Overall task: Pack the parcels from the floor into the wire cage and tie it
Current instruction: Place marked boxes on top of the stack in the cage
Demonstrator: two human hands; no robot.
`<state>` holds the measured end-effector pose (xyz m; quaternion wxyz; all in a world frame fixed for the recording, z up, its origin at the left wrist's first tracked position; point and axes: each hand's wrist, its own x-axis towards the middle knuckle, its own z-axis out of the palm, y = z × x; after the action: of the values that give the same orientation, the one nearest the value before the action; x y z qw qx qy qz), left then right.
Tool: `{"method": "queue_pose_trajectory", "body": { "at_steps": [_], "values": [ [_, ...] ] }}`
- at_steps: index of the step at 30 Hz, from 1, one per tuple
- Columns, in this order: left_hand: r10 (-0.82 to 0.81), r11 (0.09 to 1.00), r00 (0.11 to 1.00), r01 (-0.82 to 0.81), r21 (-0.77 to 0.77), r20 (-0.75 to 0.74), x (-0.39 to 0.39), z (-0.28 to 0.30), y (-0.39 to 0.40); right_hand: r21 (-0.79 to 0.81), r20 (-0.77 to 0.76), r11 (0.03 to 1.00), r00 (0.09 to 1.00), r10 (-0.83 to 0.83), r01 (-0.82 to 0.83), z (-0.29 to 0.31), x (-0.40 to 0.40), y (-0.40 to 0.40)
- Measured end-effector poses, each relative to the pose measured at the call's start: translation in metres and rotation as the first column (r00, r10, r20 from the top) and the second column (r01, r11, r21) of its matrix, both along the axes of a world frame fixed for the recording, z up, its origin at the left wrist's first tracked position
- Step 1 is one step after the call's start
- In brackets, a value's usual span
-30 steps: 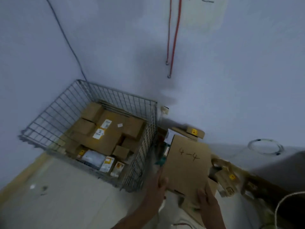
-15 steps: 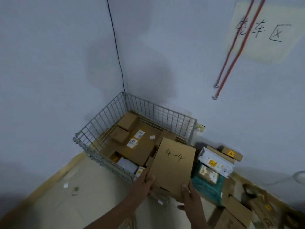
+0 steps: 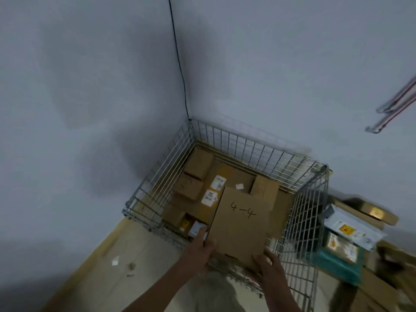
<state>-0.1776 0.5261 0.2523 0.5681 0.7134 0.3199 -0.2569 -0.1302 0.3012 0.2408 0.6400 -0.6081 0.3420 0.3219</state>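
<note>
over the wire cage [image 3: 225, 140], left hand [image 3: 200, 244] and right hand [image 3: 269, 264] grip the "4-4" parcel [image 3: 242, 221] by its near edge. several boxes already lie inside; more parcels [image 3: 351, 224] wait on the floor at 3 o'clock, tying not begun.

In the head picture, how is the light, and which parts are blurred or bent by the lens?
Head view: dim, bluish light, with soft shadows on the walls. The box marked 4-4 is sharp enough to read. The parcels on the floor at right and the red cords are smeared. The wire cage looks splayed by the wide lens.
</note>
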Motion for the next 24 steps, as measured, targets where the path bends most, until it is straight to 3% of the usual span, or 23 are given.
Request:
{"method": "queue_pose_trajectory", "body": {
  "at_steps": [5,11,16,20,24],
  "values": [
    [-0.005,1.000,0.999,0.005,0.007,-0.037,0.089,-0.063,0.061,0.028,-0.037,0.996,0.996,-0.084,0.085,-0.077,0.083,0.066],
    [-0.126,0.991,0.975,0.131,0.014,-0.180,0.184,-0.196,0.138,-0.003,-0.110,0.986,0.980,-0.166,0.166,-0.208,0.186,0.144],
    [-0.178,0.958,0.976,0.202,0.206,-0.128,0.241,-0.267,0.197,-0.092,-0.161,0.987,0.977,-0.142,0.129,-0.317,0.254,0.196],
    [-0.309,0.874,0.937,0.347,0.339,-0.161,0.272,-0.319,0.219,-0.127,-0.092,0.985,0.987,-0.128,0.116,-0.378,0.300,0.236],
    [-0.326,0.851,0.935,0.354,0.388,-0.137,0.280,-0.368,0.222,-0.125,-0.032,0.992,0.999,-0.036,0.032,-0.416,0.330,0.262]
  ]
}}
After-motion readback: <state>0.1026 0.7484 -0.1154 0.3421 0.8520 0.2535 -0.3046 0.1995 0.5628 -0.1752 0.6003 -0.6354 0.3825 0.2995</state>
